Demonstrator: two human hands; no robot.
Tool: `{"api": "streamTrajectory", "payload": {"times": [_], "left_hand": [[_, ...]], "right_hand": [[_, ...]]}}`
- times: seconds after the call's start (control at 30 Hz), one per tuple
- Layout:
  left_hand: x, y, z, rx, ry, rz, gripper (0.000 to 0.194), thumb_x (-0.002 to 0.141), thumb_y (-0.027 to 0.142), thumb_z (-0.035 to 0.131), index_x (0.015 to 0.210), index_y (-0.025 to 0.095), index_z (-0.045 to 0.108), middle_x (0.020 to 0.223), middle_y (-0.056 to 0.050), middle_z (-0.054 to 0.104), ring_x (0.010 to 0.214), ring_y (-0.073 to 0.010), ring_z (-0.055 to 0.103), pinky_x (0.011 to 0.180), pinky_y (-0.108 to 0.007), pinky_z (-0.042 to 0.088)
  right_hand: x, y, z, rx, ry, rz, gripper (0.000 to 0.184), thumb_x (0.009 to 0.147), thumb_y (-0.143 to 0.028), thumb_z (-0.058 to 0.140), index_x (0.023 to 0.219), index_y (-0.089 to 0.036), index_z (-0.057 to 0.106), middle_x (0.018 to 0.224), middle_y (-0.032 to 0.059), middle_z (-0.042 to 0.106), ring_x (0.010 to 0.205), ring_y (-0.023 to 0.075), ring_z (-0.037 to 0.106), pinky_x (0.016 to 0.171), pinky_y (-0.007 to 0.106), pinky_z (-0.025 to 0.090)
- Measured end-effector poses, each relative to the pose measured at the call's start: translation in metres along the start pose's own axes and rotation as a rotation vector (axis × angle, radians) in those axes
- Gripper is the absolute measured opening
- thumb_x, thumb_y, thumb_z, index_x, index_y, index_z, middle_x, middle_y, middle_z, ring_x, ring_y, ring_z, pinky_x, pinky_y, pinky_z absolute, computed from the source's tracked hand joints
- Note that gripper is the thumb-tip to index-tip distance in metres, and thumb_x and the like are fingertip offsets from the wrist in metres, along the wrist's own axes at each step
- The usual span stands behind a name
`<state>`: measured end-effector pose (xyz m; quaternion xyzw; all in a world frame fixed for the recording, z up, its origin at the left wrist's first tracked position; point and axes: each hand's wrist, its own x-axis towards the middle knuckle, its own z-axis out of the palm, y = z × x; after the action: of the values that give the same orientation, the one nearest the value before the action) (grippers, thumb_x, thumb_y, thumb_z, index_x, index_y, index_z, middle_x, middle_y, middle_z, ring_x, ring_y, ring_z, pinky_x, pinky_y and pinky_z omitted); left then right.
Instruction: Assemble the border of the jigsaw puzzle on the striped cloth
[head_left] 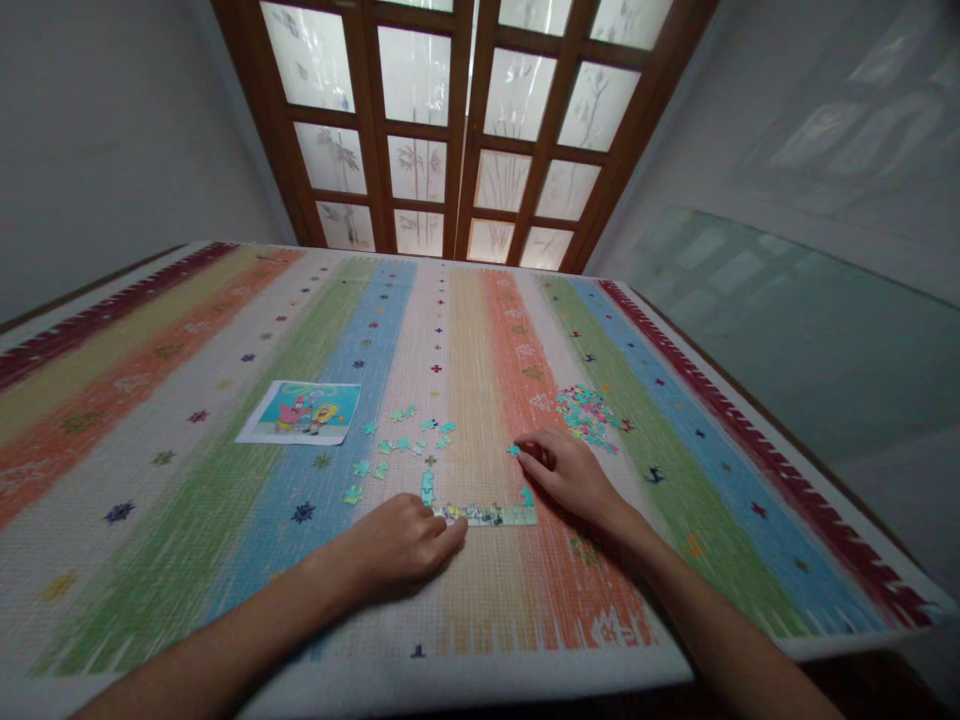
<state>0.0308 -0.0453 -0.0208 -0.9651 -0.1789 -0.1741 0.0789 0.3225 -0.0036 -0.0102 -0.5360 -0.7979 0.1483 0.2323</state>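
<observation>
My right hand (pixel 564 470) pinches a small teal jigsaw piece (pixel 514 450) between thumb and fingertips, just above or on the cloth. My left hand (pixel 409 540) lies with curled fingers over the left end of a joined jigsaw strip (pixel 495 516), its fingertips pressed on it. Part of that end is hidden beneath the hand. A short column of joined pieces (pixel 427 487) rises from the strip's left end. At its right end stands another teal piece (pixel 527 497). Several loose teal pieces (pixel 403 443) are spread beyond my left hand.
A heap of mixed jigsaw pieces (pixel 589 415) lies beyond my right hand. To the left is a printed cartoon picture (pixel 304 412). Everything rests on a striped cloth (pixel 465 350) covering the table. Wooden glazed doors (pixel 457 130) stand behind, with walls on both sides.
</observation>
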Motion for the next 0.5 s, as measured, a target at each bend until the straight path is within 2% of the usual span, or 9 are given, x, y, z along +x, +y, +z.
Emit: {"api": "streamTrajectory", "payload": {"times": [0.2, 0.5], "left_hand": [[0.0014, 0.0013, -0.0001, 0.005, 0.048, -0.015, 0.027, 0.108, 0.014, 0.034, 0.096, 0.016, 0.058, 0.056, 0.003, 0.058, 0.044, -0.0138, 0.047, 0.047, -0.035, 0.030], [0.0010, 0.0006, -0.0010, 0.014, 0.046, -0.012, 0.024, 0.108, 0.015, 0.036, 0.099, 0.015, 0.058, 0.056, 0.003, 0.058, 0.046, -0.0135, 0.048, 0.047, -0.034, 0.030]], "right_hand": [[0.0001, -0.0005, -0.0001, 0.022, 0.011, -0.008, 0.011, 0.094, -0.020, 0.063, 0.102, -0.019, 0.071, 0.088, 0.0058, 0.070, 0.078, 0.0204, 0.063, 0.072, 0.033, 0.044], [0.0000, -0.0020, -0.0003, -0.029, 0.005, -0.014, 0.012, 0.094, -0.020, 0.063, 0.102, -0.019, 0.072, 0.090, 0.0070, 0.071, 0.079, 0.0214, 0.063, 0.074, 0.034, 0.045]]}}
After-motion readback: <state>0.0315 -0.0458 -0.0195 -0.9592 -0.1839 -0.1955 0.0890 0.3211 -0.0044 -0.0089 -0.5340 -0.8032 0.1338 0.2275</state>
